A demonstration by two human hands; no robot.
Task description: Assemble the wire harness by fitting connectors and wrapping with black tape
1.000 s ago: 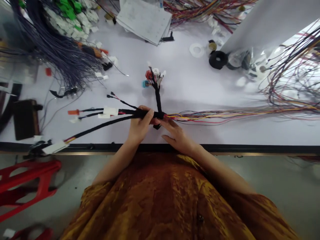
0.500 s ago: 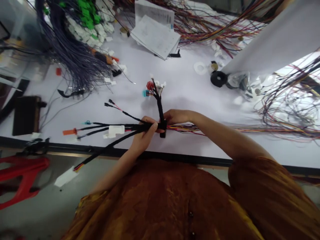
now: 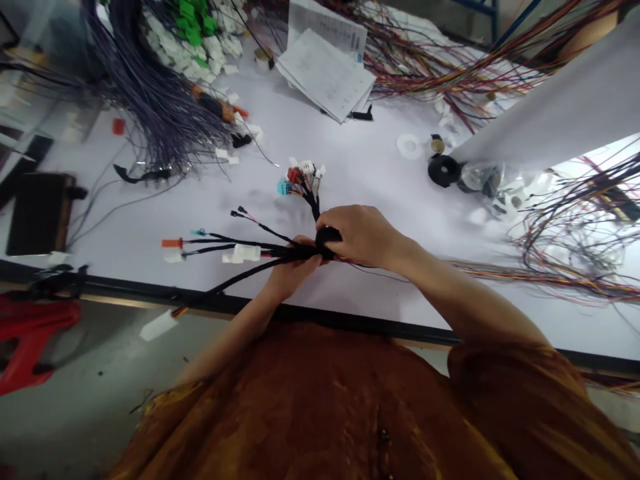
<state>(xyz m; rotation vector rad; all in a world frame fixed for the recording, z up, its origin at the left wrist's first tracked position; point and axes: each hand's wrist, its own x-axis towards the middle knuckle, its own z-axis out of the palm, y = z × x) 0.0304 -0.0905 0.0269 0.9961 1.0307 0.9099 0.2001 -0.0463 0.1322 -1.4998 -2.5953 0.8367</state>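
Observation:
My left hand [image 3: 290, 275] is closed around the black-taped trunk of a wire harness [image 3: 245, 273], thumb on top. My right hand [image 3: 363, 233] grips a roll of black tape [image 3: 327, 238] right at the junction where a branch leaves the trunk. That branch points away from me and ends in red, white and light blue connectors [image 3: 294, 176]. Several taped branches reach left, with an orange connector [image 3: 172, 244], white connectors [image 3: 245, 253] and small black plugs [image 3: 238, 212] on them. Untaped coloured wires [image 3: 490, 272] run out to the right from under my right hand.
Dark purple wires [image 3: 145, 100] lie at the back left near green connectors [image 3: 193, 23]. Papers [image 3: 325, 73] rest at the back. Another black tape roll [image 3: 443, 171] sits right of centre beside a large white roll [image 3: 545, 100]. A red frame [image 3: 35, 340] stands below the table's left edge.
My right hand has come over the top of the junction, and the tape roll now shows upright against it. The left hand keeps its hold. The view has shifted slightly.

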